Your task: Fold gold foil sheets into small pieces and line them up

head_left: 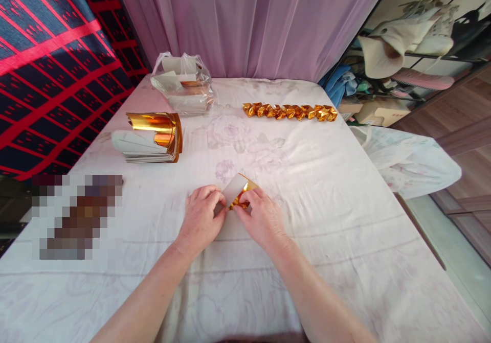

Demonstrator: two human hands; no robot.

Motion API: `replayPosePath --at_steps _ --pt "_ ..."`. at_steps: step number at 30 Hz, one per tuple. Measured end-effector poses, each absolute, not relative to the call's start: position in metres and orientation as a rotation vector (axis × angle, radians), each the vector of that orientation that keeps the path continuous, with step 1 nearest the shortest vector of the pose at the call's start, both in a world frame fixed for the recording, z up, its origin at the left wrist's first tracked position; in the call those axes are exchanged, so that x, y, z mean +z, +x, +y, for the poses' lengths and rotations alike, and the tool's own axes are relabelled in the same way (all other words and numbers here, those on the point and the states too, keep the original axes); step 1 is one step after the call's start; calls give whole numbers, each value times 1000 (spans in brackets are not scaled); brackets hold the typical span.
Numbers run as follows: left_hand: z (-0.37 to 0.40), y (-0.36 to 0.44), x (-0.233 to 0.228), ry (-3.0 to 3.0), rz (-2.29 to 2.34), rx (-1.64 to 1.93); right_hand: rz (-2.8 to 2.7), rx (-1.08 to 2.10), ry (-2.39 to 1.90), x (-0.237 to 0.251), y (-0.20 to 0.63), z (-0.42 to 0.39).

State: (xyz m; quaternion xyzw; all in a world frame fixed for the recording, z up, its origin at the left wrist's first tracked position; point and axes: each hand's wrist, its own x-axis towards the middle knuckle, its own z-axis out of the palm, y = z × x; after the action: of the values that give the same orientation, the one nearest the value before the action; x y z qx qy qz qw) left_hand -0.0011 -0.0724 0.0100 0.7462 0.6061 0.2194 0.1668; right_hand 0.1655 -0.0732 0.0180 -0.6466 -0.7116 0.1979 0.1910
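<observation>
A sheet of gold foil paper (235, 188), pale on its back, lies partly folded on the cloth-covered table (322, 200). My left hand (203, 215) pinches its left edge, thumb and fingers close together. On the right side, my right hand (263, 218) presses a shiny gold fold with its fingertips. Parts of the sheet are hidden beneath my fingers. Beyond my hands, a row of folded gold foil pieces (289, 111) stretches along the back right. A curved stack of gold foil sheets (169, 133) stands at the back left.
Behind the stack sits a clear plastic bag (187, 90) holding more sheets. A blurred-out patch (82, 218) covers something at the left. A purple curtain (253, 26) hangs behind the table. A shelf with a white cap (383, 51) and a pale plastic bag (414, 161) are at the right.
</observation>
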Motion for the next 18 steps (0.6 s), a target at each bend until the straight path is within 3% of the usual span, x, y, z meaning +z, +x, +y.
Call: replayPosePath --at_steps 18 --pt "-73 -3 9 2140 1703 643 -1875 963 -1526 12 197 -58"
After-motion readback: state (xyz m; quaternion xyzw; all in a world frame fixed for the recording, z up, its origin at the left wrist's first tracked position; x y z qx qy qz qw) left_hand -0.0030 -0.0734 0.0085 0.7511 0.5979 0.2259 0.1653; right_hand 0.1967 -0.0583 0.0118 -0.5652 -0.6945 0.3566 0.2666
